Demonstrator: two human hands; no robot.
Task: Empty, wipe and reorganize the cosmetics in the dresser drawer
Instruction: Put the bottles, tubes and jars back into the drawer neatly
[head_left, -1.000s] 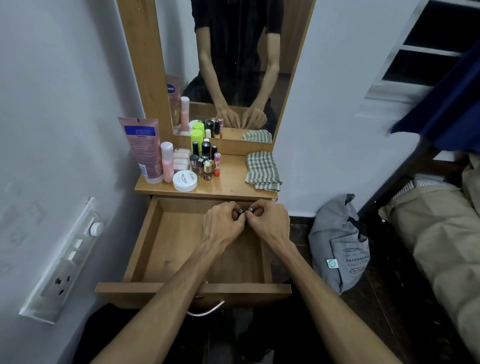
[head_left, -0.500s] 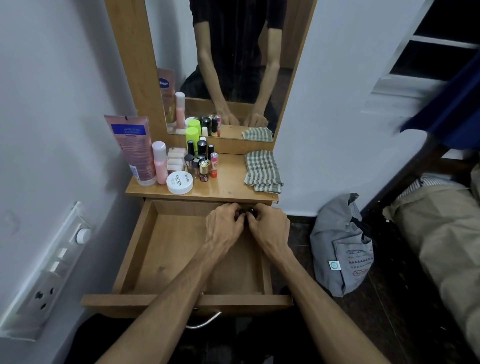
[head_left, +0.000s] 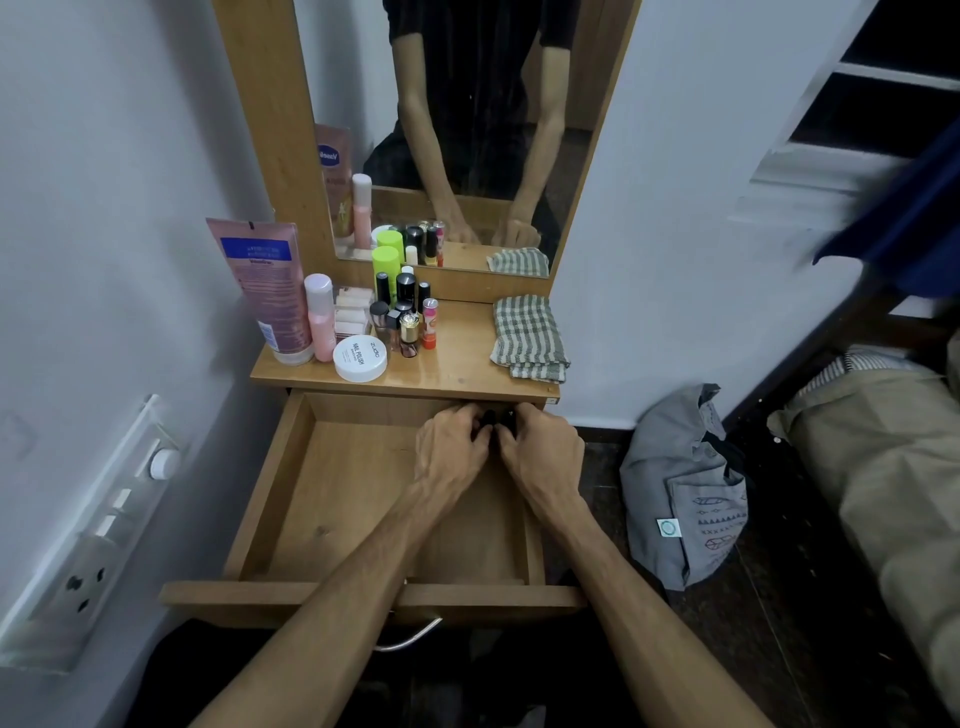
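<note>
The wooden dresser drawer (head_left: 291, 467) is pulled out, and its visible floor is bare. My left hand (head_left: 449, 447) and my right hand (head_left: 543, 452) meet at the drawer's back right, fingers curled around small dark cosmetic items (head_left: 493, 421) that are mostly hidden. On the dresser top (head_left: 462, 364) stand a pink tube (head_left: 270, 291), a pink bottle (head_left: 319, 317), a white round jar (head_left: 360, 357), a green-capped bottle (head_left: 385, 265) and several small bottles (head_left: 408, 319). A folded checked cloth (head_left: 527, 335) lies at the right.
A mirror (head_left: 467, 130) rises behind the dresser top. A switch panel (head_left: 88, 545) sits on the left wall. A grey bag (head_left: 685, 488) leans on the floor to the right, beside a bed with beige bedding (head_left: 872, 467). The drawer's metal handle (head_left: 410, 639) faces me.
My two hands have sunk from just above the drawer's back edge down into its back right corner, still pressed together on the small dark items. The view has shifted slightly.
</note>
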